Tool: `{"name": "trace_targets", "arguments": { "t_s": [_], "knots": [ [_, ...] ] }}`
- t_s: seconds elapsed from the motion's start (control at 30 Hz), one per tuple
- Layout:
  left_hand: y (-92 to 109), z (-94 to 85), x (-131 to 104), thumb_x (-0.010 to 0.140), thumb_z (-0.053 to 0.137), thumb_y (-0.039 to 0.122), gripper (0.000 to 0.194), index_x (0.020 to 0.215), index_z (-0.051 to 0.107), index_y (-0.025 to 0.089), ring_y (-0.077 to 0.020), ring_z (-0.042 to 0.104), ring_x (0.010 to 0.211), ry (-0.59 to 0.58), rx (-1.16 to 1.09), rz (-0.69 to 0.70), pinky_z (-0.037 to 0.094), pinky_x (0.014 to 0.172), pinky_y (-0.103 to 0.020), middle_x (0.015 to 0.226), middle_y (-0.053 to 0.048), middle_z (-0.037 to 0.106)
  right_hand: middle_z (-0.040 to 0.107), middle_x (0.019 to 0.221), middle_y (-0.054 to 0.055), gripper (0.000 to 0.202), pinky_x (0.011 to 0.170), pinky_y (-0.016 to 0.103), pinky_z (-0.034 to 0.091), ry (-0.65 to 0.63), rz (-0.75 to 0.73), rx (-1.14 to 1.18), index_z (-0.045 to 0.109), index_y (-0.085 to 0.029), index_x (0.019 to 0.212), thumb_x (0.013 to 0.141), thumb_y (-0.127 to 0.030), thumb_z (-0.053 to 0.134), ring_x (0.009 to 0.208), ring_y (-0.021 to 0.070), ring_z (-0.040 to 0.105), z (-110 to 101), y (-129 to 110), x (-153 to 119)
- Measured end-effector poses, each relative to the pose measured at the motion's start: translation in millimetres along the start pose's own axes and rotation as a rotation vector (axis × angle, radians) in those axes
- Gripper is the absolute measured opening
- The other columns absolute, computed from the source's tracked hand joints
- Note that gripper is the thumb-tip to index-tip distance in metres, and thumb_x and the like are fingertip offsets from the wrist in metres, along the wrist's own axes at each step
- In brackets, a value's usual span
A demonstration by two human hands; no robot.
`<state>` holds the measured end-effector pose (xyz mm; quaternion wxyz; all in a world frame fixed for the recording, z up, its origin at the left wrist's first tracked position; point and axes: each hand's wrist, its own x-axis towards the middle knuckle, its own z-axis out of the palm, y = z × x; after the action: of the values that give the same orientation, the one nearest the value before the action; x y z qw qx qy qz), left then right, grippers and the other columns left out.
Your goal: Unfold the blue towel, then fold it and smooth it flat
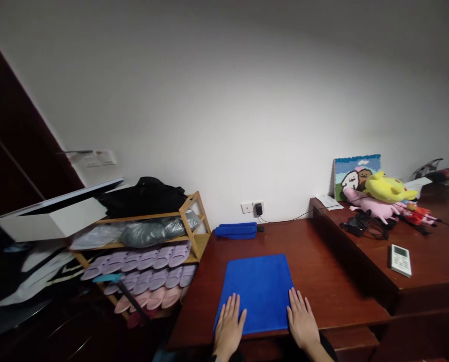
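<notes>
A flat blue cloth lies spread on the reddish-brown wooden table, close to its front edge. My left hand rests palm down on the cloth's near left corner, fingers stretched out. On the opposite side, my right hand lies flat at the cloth's right edge with its fingers extended. Neither hand grips anything. Toward the wall sits a second blue cloth, folded into a narrow strip.
To the left stands a wooden rack with purple slippers and a black bag. On the raised desk at right are plush toys, a white remote-like device and cables. A plug sits in the wall socket.
</notes>
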<state>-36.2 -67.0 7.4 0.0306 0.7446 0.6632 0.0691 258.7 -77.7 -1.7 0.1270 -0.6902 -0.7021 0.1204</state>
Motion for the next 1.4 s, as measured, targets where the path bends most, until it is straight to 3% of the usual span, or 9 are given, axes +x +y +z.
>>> {"name": "trace_targets", "arguments": {
  "t_s": [0.13, 0.5, 0.73, 0.8, 0.9, 1.03, 1.13, 1.23, 1.4],
  "knots": [
    [-29, 6.1, -16, 0.102, 0.025, 0.059, 0.070, 0.160, 0.028, 0.020, -0.0262, 0.025, 0.154, 0.085, 0.024, -0.053, 0.027, 0.127, -0.050, 0.166, -0.005, 0.023, 0.015, 0.167, -0.002, 0.067, 0.130, 0.047, 0.010, -0.006, 0.000, -0.030, 0.024, -0.018, 0.161, 0.101, -0.048, 0.018, 0.157, 0.0218, 0.013, 7, 4, 0],
    [-28, 15.6, -15, 0.102, 0.025, 0.060, 0.072, 0.158, 0.033, 0.016, -0.0251, 0.027, 0.154, 0.138, 0.027, -0.047, 0.027, 0.128, -0.046, 0.166, -0.006, 0.026, 0.015, 0.168, -0.002, 0.067, 0.129, 0.044, 0.011, -0.054, 0.048, -0.069, 0.019, -0.019, 0.162, 0.102, -0.047, 0.011, 0.157, 0.0207, 0.012, -30, -16, 40],
    [-35, 18.4, -12, 0.102, 0.027, 0.057, 0.069, 0.159, 0.031, 0.018, -0.0260, 0.030, 0.152, 0.110, 0.028, -0.038, 0.031, 0.125, -0.050, 0.165, -0.007, 0.027, 0.008, 0.168, -0.004, 0.067, 0.130, 0.043, 0.006, -0.108, 0.068, -0.097, 0.013, -0.016, 0.162, 0.101, -0.045, 0.009, 0.158, 0.0193, 0.008, -21, -11, 48],
    [-20, 13.8, -6, 0.103, 0.027, 0.057, 0.069, 0.158, 0.033, 0.016, -0.0260, 0.031, 0.152, 0.132, 0.034, -0.058, 0.031, 0.125, -0.049, 0.164, -0.009, 0.029, 0.008, 0.168, -0.004, 0.067, 0.130, 0.043, 0.006, -0.109, 0.068, -0.090, 0.012, -0.016, 0.162, 0.101, -0.044, 0.009, 0.158, 0.0194, 0.008, -20, -10, 48],
    [34, 2.9, 10, 0.105, 0.021, 0.054, 0.067, 0.159, 0.032, 0.015, -0.0237, 0.028, 0.153, 0.154, -0.010, 0.011, 0.030, 0.126, -0.046, 0.165, -0.008, 0.028, 0.008, 0.168, -0.004, 0.067, 0.130, 0.043, 0.005, -0.105, 0.065, -0.071, 0.012, -0.016, 0.162, 0.101, -0.044, 0.010, 0.158, 0.0198, 0.008, -20, -10, 49],
    [125, -4.9, 39, 0.105, 0.016, 0.055, 0.067, 0.161, 0.023, 0.020, -0.0208, 0.022, 0.155, 0.030, -0.118, 0.277, 0.025, 0.128, -0.043, 0.168, -0.003, 0.021, 0.010, 0.168, -0.002, 0.065, 0.129, 0.045, 0.005, -0.098, 0.045, -0.065, 0.016, -0.018, 0.162, 0.102, -0.042, 0.012, 0.158, 0.0206, 0.008, -20, -10, 49],
    [158, -0.5, 55, 0.105, 0.010, 0.054, 0.066, 0.161, 0.022, 0.020, -0.0191, 0.020, 0.156, -0.059, -0.169, 0.318, 0.021, 0.129, -0.042, 0.168, -0.002, 0.022, 0.009, 0.168, -0.003, 0.062, 0.129, 0.047, 0.004, -0.114, 0.025, -0.102, 0.020, -0.022, 0.161, 0.102, -0.039, 0.015, 0.158, 0.0215, 0.006, -19, -9, 49],
    [141, 3.5, 61, 0.105, 0.008, 0.054, 0.066, 0.161, 0.023, 0.022, -0.0183, 0.020, 0.156, -0.097, -0.154, 0.291, 0.019, 0.130, -0.042, 0.168, -0.001, 0.023, 0.008, 0.168, -0.003, 0.064, 0.129, 0.048, 0.003, -0.103, 0.059, -0.117, 0.017, -0.021, 0.162, 0.102, -0.042, 0.015, 0.158, 0.0223, 0.006, -17, -9, 48],
    [44, -8.8, 52, 0.103, 0.013, 0.060, 0.072, 0.161, 0.023, 0.017, -0.0228, 0.018, 0.156, -0.068, -0.016, 0.040, 0.020, 0.129, -0.046, 0.168, -0.005, 0.020, 0.011, 0.168, -0.003, 0.066, 0.129, 0.049, 0.005, -0.081, 0.070, -0.107, 0.016, -0.018, 0.162, 0.102, -0.045, 0.013, 0.158, 0.0223, 0.009, -14, -8, 49]
  ]
}}
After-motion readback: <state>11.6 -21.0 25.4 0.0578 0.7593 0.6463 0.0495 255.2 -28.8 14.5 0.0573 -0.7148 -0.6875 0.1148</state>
